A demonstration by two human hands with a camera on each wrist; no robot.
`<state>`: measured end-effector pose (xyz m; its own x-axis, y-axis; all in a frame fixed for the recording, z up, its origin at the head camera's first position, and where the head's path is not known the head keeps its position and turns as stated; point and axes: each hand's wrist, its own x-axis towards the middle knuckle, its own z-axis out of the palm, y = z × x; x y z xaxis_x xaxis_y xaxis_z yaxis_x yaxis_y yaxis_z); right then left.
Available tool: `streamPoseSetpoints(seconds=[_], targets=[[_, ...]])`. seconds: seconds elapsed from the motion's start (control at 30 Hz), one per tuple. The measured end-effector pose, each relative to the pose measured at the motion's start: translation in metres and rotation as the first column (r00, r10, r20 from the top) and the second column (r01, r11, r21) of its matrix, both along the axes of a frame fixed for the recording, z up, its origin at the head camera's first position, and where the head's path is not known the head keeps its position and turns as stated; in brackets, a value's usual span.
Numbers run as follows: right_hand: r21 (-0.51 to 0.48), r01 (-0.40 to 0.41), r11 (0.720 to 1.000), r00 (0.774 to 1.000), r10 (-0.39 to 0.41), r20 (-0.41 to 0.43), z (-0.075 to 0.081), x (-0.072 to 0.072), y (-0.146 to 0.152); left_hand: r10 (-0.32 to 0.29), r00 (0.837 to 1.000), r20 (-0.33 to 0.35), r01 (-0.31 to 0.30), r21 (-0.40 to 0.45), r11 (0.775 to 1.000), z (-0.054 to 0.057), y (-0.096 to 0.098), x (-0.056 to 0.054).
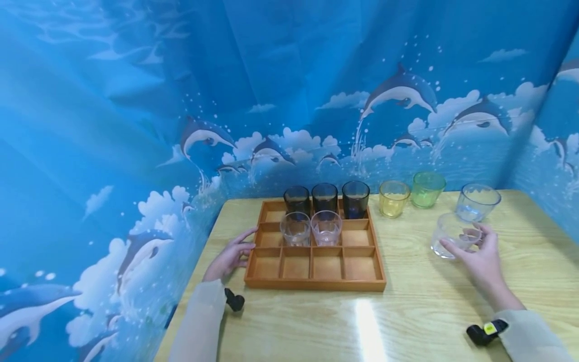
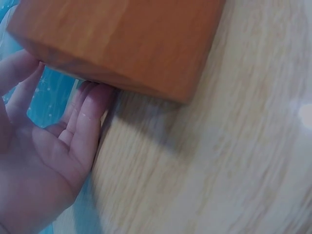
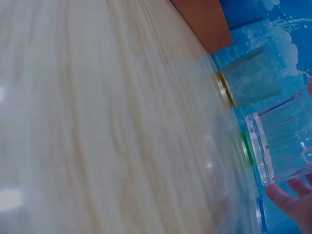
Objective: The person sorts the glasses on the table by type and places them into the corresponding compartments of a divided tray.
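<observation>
Glass (image 1: 452, 229), clear and tilted, is held by the person's right grip (image 1: 483, 255), seemingly just off the worktop (image 1: 416, 301); the left grip (image 1: 229, 257), fingers loosely extended, rests against the tray (image 1: 314, 284). I judge this to be tray-filling, mid-carry; the next move probably calls for going leftward from the right grip, then lowering upright into a bare compartment (image 1: 357, 237). Pale wood grain shines between the grips, and blue dolphin-printed sheeting (image 1: 294, 75) hangs beyond both
</observation>
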<state>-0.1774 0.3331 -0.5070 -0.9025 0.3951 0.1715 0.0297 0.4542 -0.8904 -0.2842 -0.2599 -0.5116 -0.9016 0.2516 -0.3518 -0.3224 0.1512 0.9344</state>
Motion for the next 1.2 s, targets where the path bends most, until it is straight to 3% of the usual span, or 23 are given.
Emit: streamPoseSetpoints(seconds=[0.13, 0.33, 0.53, 1.2], targets=[[0.002, -0.032, 0.999, 0.998, 0.032, -0.05, 0.0, -0.004, -0.01, -0.008, 1.0, 0.005, 0.008, 0.005, 1.0, 0.005, 0.002, 0.001], [0.016, -0.077, 0.997, 0.992, 0.079, -0.101, 0.007, -0.01, -0.025, 0.031, 0.999, 0.009, -0.031, 0.0, 1.0, 0.002, 0.002, -0.002], [0.015, -0.137, 0.99, 0.981, 0.138, -0.133, 0.01, -0.017, -0.043, 0.012, 1.0, 0.006, -0.012, 0.012, 1.0, 0.003, 0.002, -0.001], [-0.01, -0.281, 0.96, 0.95, 0.277, -0.145, 0.037, -0.038, -0.105, 0.01, 1.0, 0.015, -0.01, 0.018, 1.0, 0.0, 0.0, -0.001]])
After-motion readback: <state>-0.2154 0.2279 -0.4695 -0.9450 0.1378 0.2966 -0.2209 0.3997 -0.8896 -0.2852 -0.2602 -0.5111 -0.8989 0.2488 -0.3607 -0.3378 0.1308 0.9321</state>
